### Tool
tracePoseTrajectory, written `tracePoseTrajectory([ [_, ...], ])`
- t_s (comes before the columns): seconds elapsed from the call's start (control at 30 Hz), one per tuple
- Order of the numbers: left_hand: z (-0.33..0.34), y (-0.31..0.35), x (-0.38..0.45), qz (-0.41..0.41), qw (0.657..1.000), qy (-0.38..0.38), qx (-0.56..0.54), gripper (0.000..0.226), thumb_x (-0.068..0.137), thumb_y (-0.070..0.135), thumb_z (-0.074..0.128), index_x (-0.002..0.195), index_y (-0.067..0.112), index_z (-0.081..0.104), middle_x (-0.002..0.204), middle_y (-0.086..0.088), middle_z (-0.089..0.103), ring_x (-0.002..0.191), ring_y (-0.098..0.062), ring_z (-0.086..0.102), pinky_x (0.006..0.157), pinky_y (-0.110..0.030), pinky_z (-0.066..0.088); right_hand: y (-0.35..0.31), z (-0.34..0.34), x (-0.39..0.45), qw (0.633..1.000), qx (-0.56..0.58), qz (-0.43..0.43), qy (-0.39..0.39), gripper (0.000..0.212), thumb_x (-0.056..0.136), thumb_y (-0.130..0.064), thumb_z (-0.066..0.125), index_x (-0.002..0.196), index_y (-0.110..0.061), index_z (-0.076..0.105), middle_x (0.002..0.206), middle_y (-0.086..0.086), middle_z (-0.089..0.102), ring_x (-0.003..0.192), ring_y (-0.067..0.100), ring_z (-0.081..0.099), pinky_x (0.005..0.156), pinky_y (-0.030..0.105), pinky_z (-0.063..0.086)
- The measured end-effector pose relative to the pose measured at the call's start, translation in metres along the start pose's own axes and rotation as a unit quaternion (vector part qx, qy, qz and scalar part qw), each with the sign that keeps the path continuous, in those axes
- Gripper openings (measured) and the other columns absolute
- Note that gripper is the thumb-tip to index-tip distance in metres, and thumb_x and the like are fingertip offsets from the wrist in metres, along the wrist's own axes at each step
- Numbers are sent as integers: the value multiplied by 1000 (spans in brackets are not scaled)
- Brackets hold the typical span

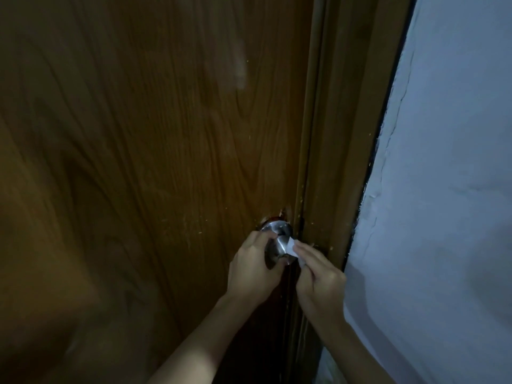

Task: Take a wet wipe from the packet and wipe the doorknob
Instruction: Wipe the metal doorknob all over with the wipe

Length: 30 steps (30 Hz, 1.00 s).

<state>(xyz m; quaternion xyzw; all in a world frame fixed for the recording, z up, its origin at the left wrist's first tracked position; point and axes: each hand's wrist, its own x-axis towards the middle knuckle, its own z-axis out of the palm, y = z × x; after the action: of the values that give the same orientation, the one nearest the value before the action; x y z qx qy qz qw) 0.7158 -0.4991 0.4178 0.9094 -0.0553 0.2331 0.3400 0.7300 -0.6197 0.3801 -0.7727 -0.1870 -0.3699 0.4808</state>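
Note:
A round silver doorknob (279, 242) sits on the brown wooden door (144, 139), close to the door's right edge. My left hand (253, 268) wraps around the knob's left and lower side. In my right hand (318, 275) is a small folded white wet wipe (292, 246), pinched between fingertips and pressed against the knob's right side. The knob's round plate shows above my fingers. The wipe packet is nowhere in sight.
The wooden door frame (340, 134) runs beside the knob on the right. A pale blue-white wall (448, 189) with a cracked edge stands right of the frame. The scene is dim.

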Motion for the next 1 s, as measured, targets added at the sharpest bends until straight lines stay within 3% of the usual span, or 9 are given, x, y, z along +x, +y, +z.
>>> tracePoseTrajectory([
  [0.07,0,0,1,-2,1000,3,6,46,79,25,67,122,25,50,118,9,53,96,2,43,78,-14,41,-2,0,7,1000,7,5,12,34,83,-3,41,105,7,65,106,20,69,101,22,64,93,4,40],
  [0.2,0,1,0,-5,1000,7,7,40,82,23,63,121,25,51,118,7,54,99,-1,48,81,-17,44,0,12,-3,996,1,-62,-62,37,87,-6,40,120,5,51,125,17,55,122,20,48,106,16,32],
  [0.27,1,1,0,-2,1000,12,9,39,82,23,63,119,24,52,117,7,54,100,-2,49,81,-17,44,5,12,-15,996,1,-73,-54,36,88,-7,42,122,1,48,127,14,53,122,22,50,103,24,39],
  [0.4,3,2,0,-2,1000,12,16,43,79,22,67,119,24,52,116,8,53,98,1,45,81,-16,42,8,2,-11,1000,0,-13,18,30,81,1,46,106,6,62,104,21,68,97,24,68,90,6,44],
  [0.47,3,2,0,-5,1000,15,18,43,78,23,68,119,24,52,115,8,53,96,1,44,78,-12,40,5,1,-4,999,3,8,38,30,78,7,49,104,8,64,102,21,69,99,19,65,89,1,40],
  [0.6,4,2,-1,-7,1000,21,20,42,80,22,66,119,24,52,117,7,54,102,-3,49,80,-15,43,2,11,-11,999,10,-44,-9,36,86,-10,42,119,2,52,119,12,57,114,14,54,96,6,38],
  [0.73,3,2,-1,-6,1000,20,20,43,78,24,68,118,23,53,114,7,54,99,-2,48,82,-20,46,10,7,-15,999,28,-20,18,34,84,-1,49,118,-2,48,116,8,57,109,16,57,92,7,42],
  [0.87,3,3,-1,-4,1000,22,17,38,82,24,63,119,22,53,116,5,55,101,-6,52,80,-21,48,6,11,-14,996,-4,-91,-24,36,87,-7,42,121,2,49,125,11,52,120,18,50,102,16,38],
  [1.0,4,3,-1,-8,999,22,22,40,80,23,65,118,22,54,114,6,55,102,-9,54,82,-25,51,5,15,-24,999,-8,-34,2,40,86,-10,41,121,6,52,126,14,49,114,27,56,100,15,38],
])
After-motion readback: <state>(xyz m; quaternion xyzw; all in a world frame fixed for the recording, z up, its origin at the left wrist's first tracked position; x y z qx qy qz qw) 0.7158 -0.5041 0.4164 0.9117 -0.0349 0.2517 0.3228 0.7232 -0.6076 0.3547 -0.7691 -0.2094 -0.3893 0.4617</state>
